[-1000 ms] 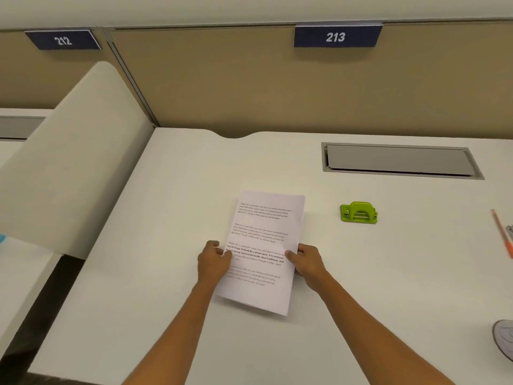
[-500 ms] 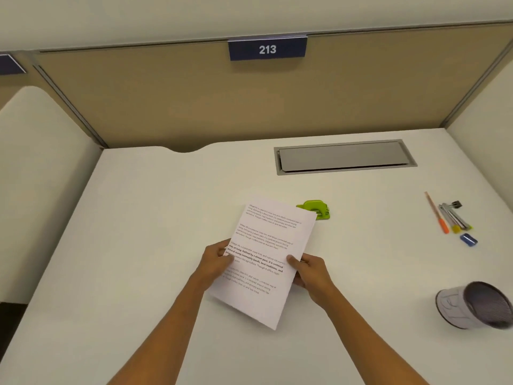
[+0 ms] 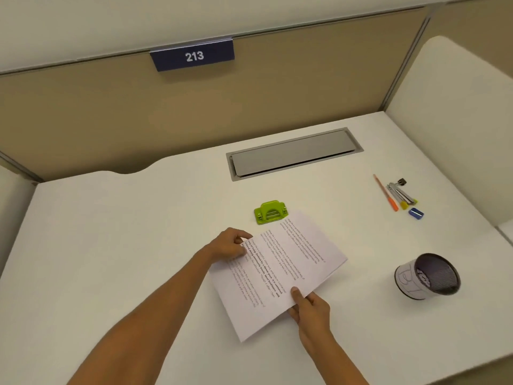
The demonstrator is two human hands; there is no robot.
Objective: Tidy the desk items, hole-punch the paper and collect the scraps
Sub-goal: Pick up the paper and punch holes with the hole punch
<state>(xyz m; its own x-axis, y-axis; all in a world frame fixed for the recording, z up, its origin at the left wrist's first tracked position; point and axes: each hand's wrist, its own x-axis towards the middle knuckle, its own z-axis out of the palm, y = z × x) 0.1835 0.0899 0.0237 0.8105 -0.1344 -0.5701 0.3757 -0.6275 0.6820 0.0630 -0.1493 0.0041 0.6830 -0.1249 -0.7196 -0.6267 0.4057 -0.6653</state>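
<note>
A printed white paper sheet is held just above the white desk, turned so its text runs diagonally. My left hand pinches its upper-left edge. My right hand pinches its lower-right edge, thumb on top. A green hole punch sits on the desk just beyond the sheet's far edge. A mesh pen cup lies on its side to the right.
At the far right lie an orange pen, several other pens, a black binder clip and a blue sharpener. A grey cable hatch is set in the desk's back. Partition walls stand behind and on the right.
Both hands lifted the sheet and turned it clockwise, bringing it to the right beside the hole punch. The view swung right, showing the pens and the cup.
</note>
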